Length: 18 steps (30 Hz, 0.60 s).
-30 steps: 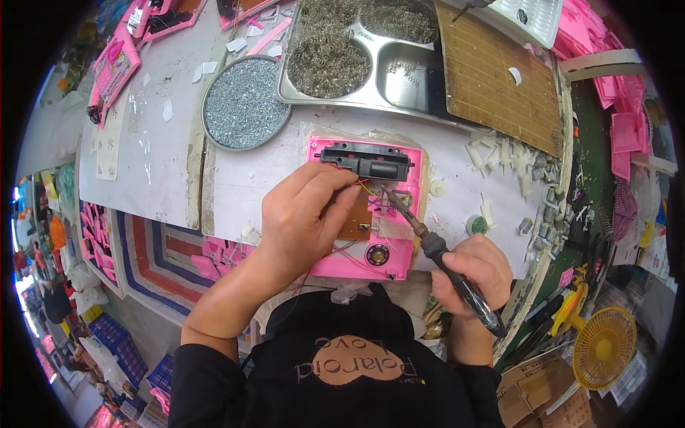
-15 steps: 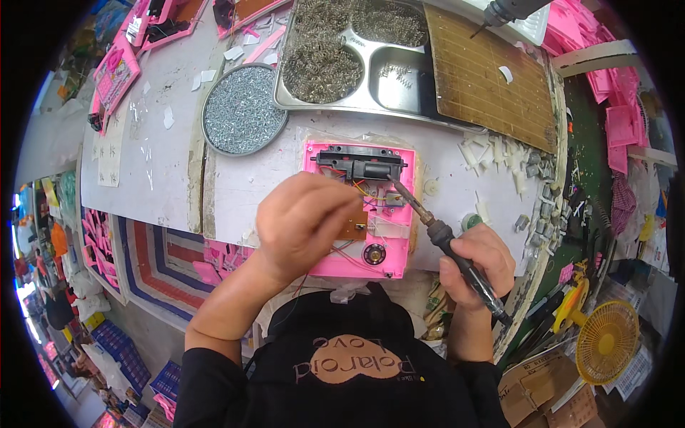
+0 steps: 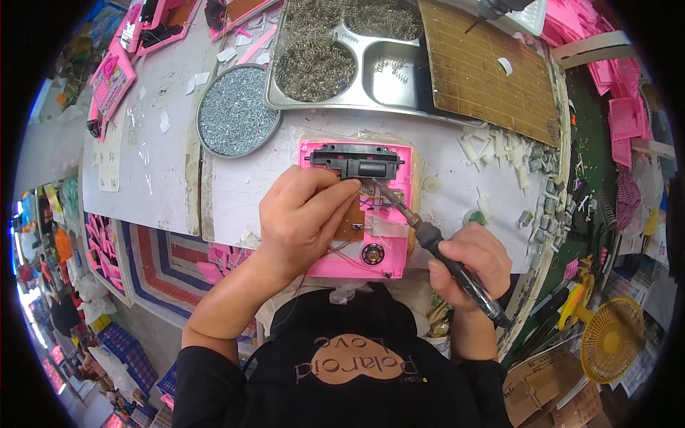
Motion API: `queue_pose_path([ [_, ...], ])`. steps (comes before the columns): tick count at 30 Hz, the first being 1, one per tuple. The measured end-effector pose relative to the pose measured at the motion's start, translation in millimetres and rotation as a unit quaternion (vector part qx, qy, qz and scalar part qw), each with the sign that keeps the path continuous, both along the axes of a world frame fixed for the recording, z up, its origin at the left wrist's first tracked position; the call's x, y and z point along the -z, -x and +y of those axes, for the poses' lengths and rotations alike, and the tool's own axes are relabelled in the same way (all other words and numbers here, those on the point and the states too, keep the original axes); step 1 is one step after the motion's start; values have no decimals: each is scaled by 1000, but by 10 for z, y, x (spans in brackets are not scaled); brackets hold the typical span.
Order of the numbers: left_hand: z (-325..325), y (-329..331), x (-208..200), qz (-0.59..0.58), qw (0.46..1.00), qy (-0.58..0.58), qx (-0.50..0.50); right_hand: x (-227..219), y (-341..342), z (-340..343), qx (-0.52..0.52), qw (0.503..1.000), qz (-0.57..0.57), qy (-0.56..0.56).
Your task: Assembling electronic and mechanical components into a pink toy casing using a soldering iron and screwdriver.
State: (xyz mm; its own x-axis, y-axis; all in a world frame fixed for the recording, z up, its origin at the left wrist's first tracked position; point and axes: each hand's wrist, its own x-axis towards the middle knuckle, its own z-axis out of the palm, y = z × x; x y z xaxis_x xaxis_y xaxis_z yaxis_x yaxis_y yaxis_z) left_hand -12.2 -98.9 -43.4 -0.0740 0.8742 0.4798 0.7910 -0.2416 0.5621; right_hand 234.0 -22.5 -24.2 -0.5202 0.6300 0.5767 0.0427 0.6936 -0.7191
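Note:
A pink plastic case lies open side up in front of me. Inside it are a black plastic mechanism, a brown circuit board, a small round speaker and thin coloured wires. My right hand grips a soldering iron by its dark handle. The iron slants up and left, its tip close to the mechanism's lower edge. Over the case's left part, my left hand is pinched closed near the wires beside that tip. What its fingertips hold is hidden.
Beyond the case stand a round dish of small screws and a metal tray of springs. A brown board overlaps the tray's right side. White and grey small parts lie along the right table edge. A powered driver hangs at top right.
My left hand has come down to the wires, its fingers now pinched and sharper in view. The soldering iron's tip has shifted slightly left, near the left fingertips.

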Motion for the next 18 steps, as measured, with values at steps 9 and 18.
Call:
queue_pose_path([
  [9, -131, 2, -98, -41, 998, 36, 10, 13, -78, -22, -10, 1000, -5, 9],
  [18, 20, -58, -91, -62, 997, 23, -30, -4, -92, -45, -12, 1000, 7, 4],
])
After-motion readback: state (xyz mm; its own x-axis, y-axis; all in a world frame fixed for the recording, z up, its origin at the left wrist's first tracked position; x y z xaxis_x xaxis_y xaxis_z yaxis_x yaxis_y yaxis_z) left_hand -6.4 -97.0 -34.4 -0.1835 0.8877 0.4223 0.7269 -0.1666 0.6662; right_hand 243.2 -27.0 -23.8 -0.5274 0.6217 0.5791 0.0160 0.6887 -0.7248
